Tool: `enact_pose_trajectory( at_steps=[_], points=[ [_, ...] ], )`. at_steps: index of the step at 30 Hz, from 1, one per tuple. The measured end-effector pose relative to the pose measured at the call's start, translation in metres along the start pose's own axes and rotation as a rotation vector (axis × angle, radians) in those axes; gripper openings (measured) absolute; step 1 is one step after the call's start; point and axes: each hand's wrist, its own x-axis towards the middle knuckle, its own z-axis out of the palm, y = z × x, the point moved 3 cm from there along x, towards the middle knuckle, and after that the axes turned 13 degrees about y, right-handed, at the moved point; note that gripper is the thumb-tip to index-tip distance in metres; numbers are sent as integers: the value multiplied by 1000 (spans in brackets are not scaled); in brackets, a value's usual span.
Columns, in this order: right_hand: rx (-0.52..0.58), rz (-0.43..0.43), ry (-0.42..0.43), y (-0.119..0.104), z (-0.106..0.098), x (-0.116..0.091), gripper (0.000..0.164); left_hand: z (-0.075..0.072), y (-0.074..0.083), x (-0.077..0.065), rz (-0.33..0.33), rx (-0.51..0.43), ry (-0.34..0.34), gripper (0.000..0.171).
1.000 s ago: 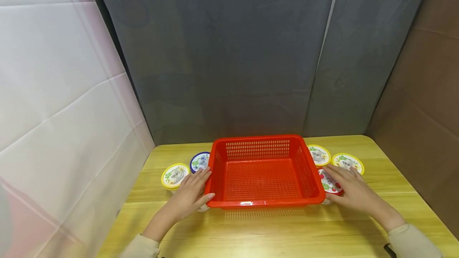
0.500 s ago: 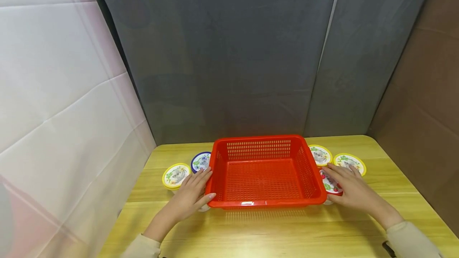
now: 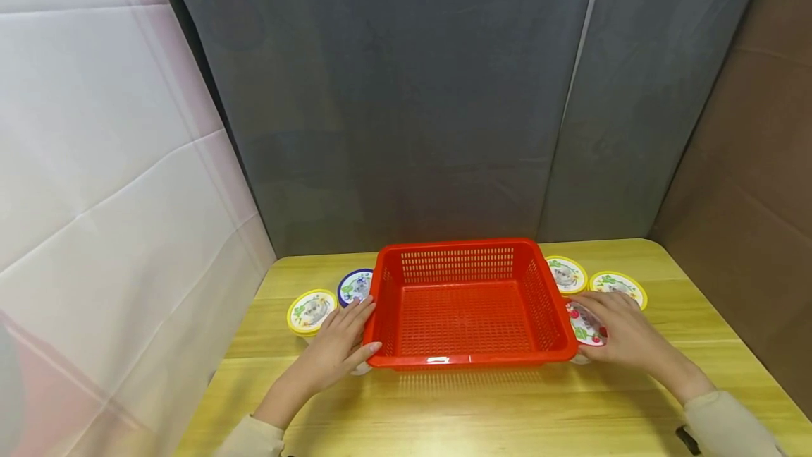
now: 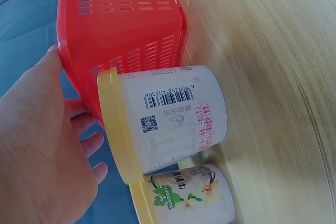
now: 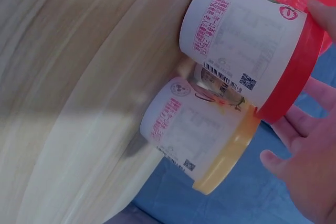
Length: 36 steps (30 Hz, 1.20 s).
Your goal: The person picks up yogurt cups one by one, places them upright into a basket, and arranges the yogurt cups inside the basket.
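A red plastic basket (image 3: 466,309) sits mid-table. My left hand (image 3: 333,348) lies over its left side with fingers extended, the thumb touching the rim. Under that hand a yellow-lidded tub (image 4: 173,116) stands against the basket, mostly hidden from the head view. My right hand (image 3: 624,333) grips a red-lidded tub (image 3: 585,324) beside the basket's right side. The right wrist view shows the thumb at the edge of its red lid (image 5: 294,72) and the other fingers beyond it.
Left of the basket stand a blue-lidded tub (image 3: 355,286) and a yellow-lidded tub (image 3: 311,310). Two yellow-lidded tubs, one at the back (image 3: 567,275) and one farther right (image 3: 618,286), stand right of it. A grey partition (image 3: 406,104) rises behind the wooden table (image 3: 469,415).
My right hand's fingers have drawn in and curled round the red-lidded tub, whose lid has shifted slightly. The left hand and the basket stay as they were.
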Motion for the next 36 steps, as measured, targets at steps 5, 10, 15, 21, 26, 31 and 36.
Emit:
enact_pose_trajectory(
  at_steps=[5, 10, 15, 21, 26, 31, 36],
  points=[
    [-4, 17, 24, 4, -7, -2, 71, 0, 0, 0, -2, 6, -3, 72],
    [1, 45, 3, 6, -15, -1, 74, -2, 0, 0, -15, -2, -5, 72],
    [-3, 73, -22, 6, -24, 2, 72, -1, -1, 0, -21, 3, -15, 72],
    [-20, 91, -46, 7, -35, 8, 75, -2, 0, 1, -20, -3, -23, 72],
    [-19, 110, -82, 6, -48, 17, 80, -1, 0, 2, -20, -2, -21, 73],
    [-8, 103, -58, 4, -63, 29, 81, 0, 0, 2, -12, -14, -19, 73],
    [-44, 93, -68, 2, -78, 46, 82, -1, -1, 2, -29, -27, -31, 74]
  ],
)
